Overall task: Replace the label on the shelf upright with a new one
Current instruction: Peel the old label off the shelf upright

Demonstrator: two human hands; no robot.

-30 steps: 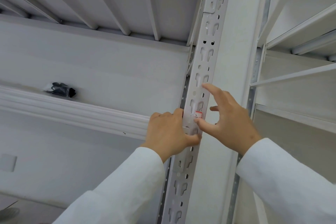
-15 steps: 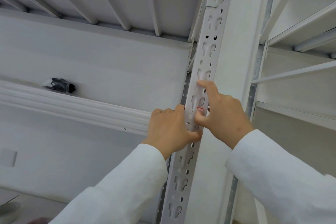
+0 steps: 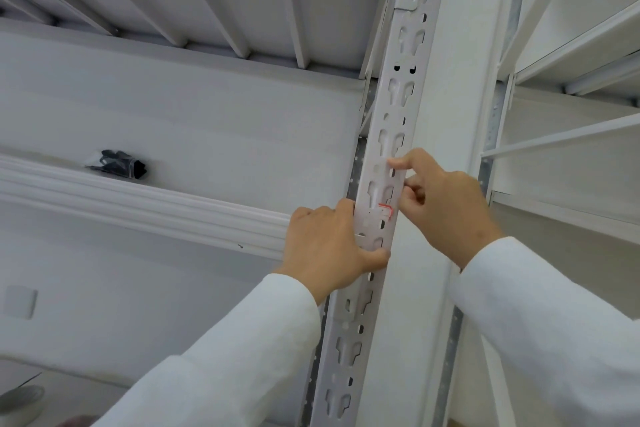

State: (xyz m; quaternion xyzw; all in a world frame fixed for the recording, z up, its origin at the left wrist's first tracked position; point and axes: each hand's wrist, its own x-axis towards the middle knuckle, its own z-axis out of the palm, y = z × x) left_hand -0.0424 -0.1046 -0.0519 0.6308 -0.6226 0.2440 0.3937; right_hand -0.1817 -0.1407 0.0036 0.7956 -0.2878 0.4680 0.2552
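Note:
The white slotted shelf upright (image 3: 391,107) runs up the middle of the view. A pale label (image 3: 375,218) with a small red mark lies flat on its front face. My left hand (image 3: 329,246) wraps the upright from the left, and its thumb lies across the label's lower end. My right hand (image 3: 446,204) comes in from the right. Its index fingertip presses on the upright at the label's upper end, while its other fingers curl beside the upright's right edge and grip nothing that I can see.
A white shelf beam (image 3: 138,208) runs left from the upright, with a black bundle in a clear bag (image 3: 119,165) on the shelf behind it. Another shelf's ribbed underside (image 3: 242,0) is overhead. A second shelving unit (image 3: 571,135) stands to the right.
My right hand has moved from pressing its thumb by the red mark to pressing its index finger higher up. The left hand has kept its grip. The view has tilted slightly.

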